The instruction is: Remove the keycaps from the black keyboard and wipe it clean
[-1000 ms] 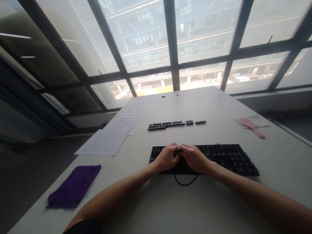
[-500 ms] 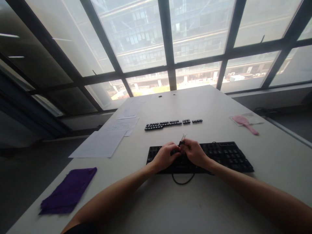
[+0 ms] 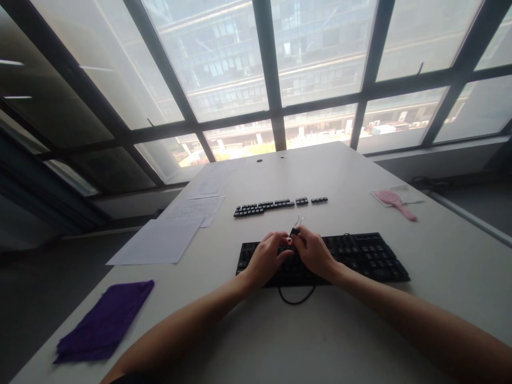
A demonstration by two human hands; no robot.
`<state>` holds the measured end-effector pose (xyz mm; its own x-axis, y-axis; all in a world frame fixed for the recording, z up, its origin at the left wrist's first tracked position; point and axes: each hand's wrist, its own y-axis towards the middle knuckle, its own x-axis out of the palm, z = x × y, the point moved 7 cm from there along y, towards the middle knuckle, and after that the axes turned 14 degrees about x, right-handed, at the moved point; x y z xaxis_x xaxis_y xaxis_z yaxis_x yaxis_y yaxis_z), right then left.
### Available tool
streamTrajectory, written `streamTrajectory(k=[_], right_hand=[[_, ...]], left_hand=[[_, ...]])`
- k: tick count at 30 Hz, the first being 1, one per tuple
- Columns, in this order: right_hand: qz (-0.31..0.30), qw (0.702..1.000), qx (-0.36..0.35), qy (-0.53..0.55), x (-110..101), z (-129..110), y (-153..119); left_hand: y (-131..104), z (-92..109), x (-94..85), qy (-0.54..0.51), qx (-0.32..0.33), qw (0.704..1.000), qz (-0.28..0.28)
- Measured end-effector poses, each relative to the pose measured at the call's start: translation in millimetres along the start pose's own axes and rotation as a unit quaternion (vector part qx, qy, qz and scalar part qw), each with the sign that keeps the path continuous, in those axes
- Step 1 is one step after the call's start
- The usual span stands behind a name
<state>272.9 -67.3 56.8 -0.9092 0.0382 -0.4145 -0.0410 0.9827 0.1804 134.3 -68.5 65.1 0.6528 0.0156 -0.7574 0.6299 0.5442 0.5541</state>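
A black keyboard (image 3: 368,258) lies in front of me, with both hands over its left and middle part. My right hand (image 3: 316,253) is closed, pinching a small wire keycap puller (image 3: 295,231) whose two thin metal prongs point up and away from me. A small black block shows at the base of the prongs; whether it is a keycap or the handle I cannot make out. Close beside it, my left hand (image 3: 266,260) has its fingers curled toward the right fingertips. What the left fingers grip is hidden. A loop of black cable (image 3: 296,303) sticks out at the keyboard's near edge.
Behind the keyboard, loose black keycaps (image 3: 264,207) stand in rows on the white table (image 3: 304,176). Paper sheets (image 3: 156,240) and a folded purple cloth (image 3: 106,320) lie left. A pink hairbrush-like object (image 3: 396,201) rests on a clear bag at right. Windows rise beyond.
The whole view has shifted slightly. My hands stay together over the keyboard, with the fingers and the prongs turned a little. The keyboard and the rows of keycaps look the same.
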Motion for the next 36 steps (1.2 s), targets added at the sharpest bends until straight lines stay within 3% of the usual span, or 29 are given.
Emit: streamTrajectory(k=[4,9,12,15,18,21,25,36], right_hand=[[-0.007,0.997,0.035,0.070,-1,8,7],[-0.011,0.985,0.063,0.158,-1,13,12],[-0.011,0.978,0.080,0.190,0,17,13],[-0.017,0.979,0.079,0.187,1,18,13],[-0.022,0.982,0.075,0.174,3,19,13],[-0.024,0.983,0.073,0.164,5,22,14],[-0.034,0.984,0.073,0.161,7,21,14],[-0.037,0.986,0.072,0.149,3,15,12]], left_hand=[[3,14,2.2,0.065,0.070,0.994,-0.056],[13,11,-14.5,0.053,0.069,0.996,0.001],[21,-22,-30.8,0.008,0.006,0.999,0.035],[19,-75,-46.1,0.004,-0.071,0.996,0.052],[9,-121,-48.9,0.026,-0.109,0.994,0.016],[-1,-143,-43.5,0.022,-0.101,0.995,-0.007],[0,-145,-33.4,0.036,-0.074,0.996,-0.015],[41,-157,-26.9,0.155,-0.022,0.988,0.009]])
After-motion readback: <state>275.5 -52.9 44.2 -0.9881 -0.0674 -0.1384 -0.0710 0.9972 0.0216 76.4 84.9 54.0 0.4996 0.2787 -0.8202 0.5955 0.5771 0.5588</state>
